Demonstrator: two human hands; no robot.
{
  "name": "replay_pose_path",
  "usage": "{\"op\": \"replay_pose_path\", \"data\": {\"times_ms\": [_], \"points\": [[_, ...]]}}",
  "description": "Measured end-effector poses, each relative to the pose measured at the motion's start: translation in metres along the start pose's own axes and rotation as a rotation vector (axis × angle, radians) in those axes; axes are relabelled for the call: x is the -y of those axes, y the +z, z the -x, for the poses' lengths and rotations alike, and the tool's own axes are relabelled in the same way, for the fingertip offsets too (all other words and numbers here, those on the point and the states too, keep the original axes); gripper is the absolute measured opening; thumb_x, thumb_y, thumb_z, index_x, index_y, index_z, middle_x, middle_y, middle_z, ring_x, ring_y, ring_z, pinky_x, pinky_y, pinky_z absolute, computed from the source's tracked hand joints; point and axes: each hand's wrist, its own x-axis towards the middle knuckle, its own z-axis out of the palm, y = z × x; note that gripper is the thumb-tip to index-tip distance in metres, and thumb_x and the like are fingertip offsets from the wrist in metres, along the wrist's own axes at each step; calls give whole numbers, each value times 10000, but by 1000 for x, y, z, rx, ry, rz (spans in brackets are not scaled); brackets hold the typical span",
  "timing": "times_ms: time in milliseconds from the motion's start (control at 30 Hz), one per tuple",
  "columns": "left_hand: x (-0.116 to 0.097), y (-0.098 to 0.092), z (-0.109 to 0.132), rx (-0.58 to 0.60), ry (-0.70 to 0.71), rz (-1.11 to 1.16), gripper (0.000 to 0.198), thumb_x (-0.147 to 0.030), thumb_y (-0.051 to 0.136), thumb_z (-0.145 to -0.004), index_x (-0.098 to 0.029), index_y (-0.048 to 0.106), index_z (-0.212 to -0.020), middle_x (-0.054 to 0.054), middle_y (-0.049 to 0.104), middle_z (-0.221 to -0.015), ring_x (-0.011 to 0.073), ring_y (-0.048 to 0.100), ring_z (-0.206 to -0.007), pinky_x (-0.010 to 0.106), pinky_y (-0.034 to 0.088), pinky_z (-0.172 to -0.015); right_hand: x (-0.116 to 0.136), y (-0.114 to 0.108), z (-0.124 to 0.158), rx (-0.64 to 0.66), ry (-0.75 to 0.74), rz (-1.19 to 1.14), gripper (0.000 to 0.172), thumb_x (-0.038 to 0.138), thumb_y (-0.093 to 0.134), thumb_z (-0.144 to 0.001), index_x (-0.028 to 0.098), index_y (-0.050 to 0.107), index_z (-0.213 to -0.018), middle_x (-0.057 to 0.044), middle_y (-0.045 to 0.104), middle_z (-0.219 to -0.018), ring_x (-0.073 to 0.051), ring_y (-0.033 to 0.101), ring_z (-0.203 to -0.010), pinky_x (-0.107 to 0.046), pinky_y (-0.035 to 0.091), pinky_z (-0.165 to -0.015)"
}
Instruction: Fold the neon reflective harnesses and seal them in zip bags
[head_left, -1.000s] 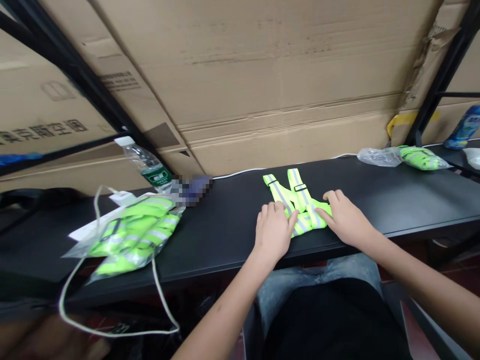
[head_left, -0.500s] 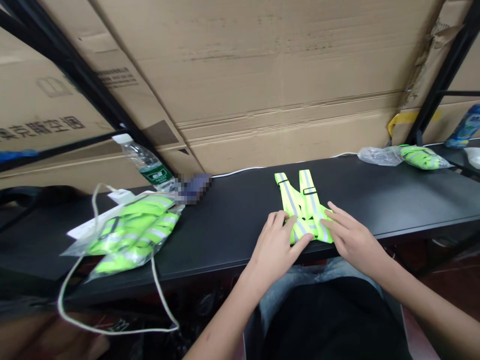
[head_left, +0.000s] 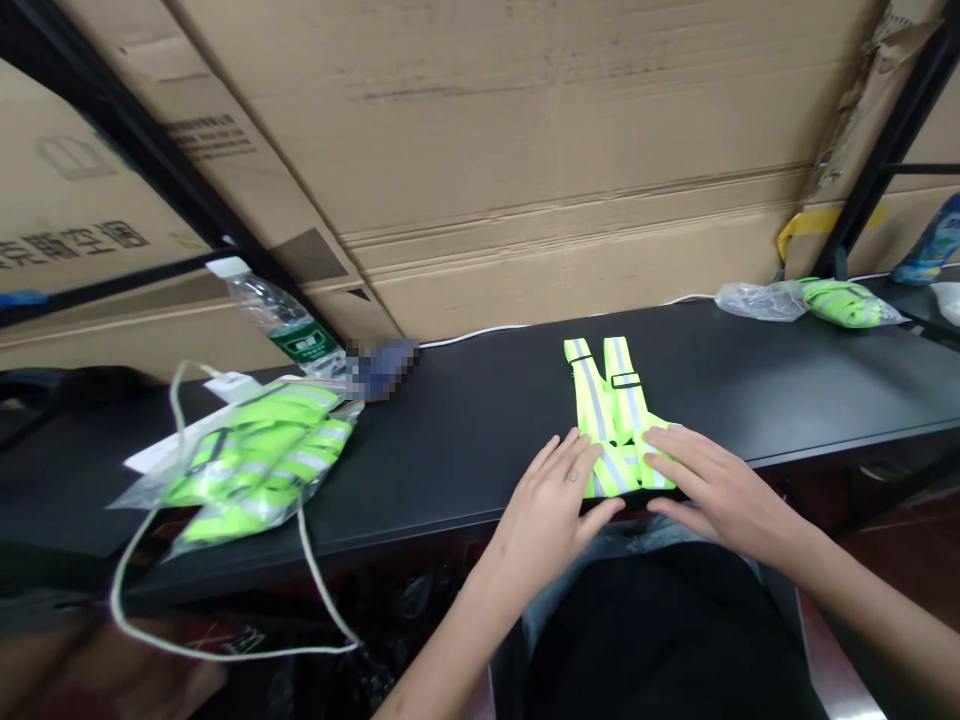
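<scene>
A neon yellow reflective vest (head_left: 616, 420) of straps with silver stripes and black buckles lies folded near the front edge of the black table (head_left: 465, 430). My left hand (head_left: 559, 490) rests on its lower left side, fingers stretched forward and thumb apart. Across the lower right side lie the outstretched fingers of my right hand (head_left: 705, 485), with that thumb at the table's edge. Both hands touch the vest without gripping it, and they cover its outer lower corners.
Left on the table are clear bags of neon straps (head_left: 262, 455), a white cable (head_left: 225, 655), a plastic bottle (head_left: 289, 325) and a blurred-out dark item (head_left: 382, 368). Another bagged neon bundle (head_left: 847, 303) lies back right. Cardboard (head_left: 562, 130) stands behind, between black metal posts (head_left: 885, 150).
The vest has shifted slightly nearer the table's front edge. My right hand has flattened and its thumb has come into view. My left hand's fingers have straightened along the side.
</scene>
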Motion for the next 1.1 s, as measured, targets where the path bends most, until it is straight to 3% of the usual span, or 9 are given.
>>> {"op": "replay_pose_path", "data": {"times_ms": [200,333,467,633,733,800,900,1033,1100], "points": [[-7,-16,-6,-1,-94,120,398,-447,564,-974,-190,588,-1277,135,589,-1302,290,552,-1230,470,488,-1018,-2,-13,-6,6,-8,-42,253,267,522,-1001,179,648,-1202,-130,708,-1193,-271,659,-1105,-448,559,-926],[1,-28,-36,109,-173,282,344,-486,459,-1013,-219,670,-1061,56,639,-1034,240,550,-1008,402,473,-922,-21,-23,-35,108,42,-72,320,345,400,-1049,154,653,-1100,-99,699,-899,-229,643,-824,-376,524,-739],[23,-16,-69,183,-317,303,503,-560,351,-1021,-203,647,-825,51,623,-922,255,530,-970,415,438,-935,-54,-19,-65,237,205,-130,472,396,263,-1073,177,617,-851,-78,628,-805,-214,587,-796,-349,464,-738],[31,5,-78,96,-485,110,509,-566,404,-999,-148,563,-1241,140,597,-1226,327,502,-1105,493,413,-978,-78,-2,-81,358,246,-226,477,495,283,-1051,208,534,-764,-47,596,-761,-211,560,-794,-343,425,-759],[27,7,-76,20,-410,9,485,-429,451,-1010,-123,475,-1385,177,538,-1298,323,495,-1147,476,428,-989,-74,2,-82,322,418,-205,420,556,377,-1009,208,570,-876,-58,651,-858,-207,585,-771,-320,401,-678],[26,7,-77,54,-265,-9,380,-266,408,-1016,-153,527,-1359,148,562,-1250,292,509,-1145,443,438,-1005,-68,3,-82,291,582,-132,405,591,441,-971,215,569,-893,-57,669,-835,-212,595,-726,-309,367,-614],[27,6,-79,147,-115,59,428,-88,304,-980,-150,581,-1302,116,623,-1193,238,555,-1134,376,457,-1017,-62,6,-77,183,735,-130,378,578,467,-961,227,531,-836,-24,634,-688,-194,575,-614,-297,343,-557],[20,3,-79,167,-104,82,379,-219,317,-1030,-93,601,-1247,143,653,-1226,259,565,-1210,393,434,-1070,-58,11,-63,-32,638,-204,299,488,500,-975,231,503,-823,-3,613,-700,-154,554,-580,-288,396,-580],[13,1,-78,173,-140,44,430,-378,365,-1040,-68,607,-1214,175,659,-1208,307,545,-1253,433,423,-1079,-54,8,-56,-35,510,-153,282,445,482,-993,224,515,-820,-28,617,-774,-166,574,-643,-305,432,-634]]}}
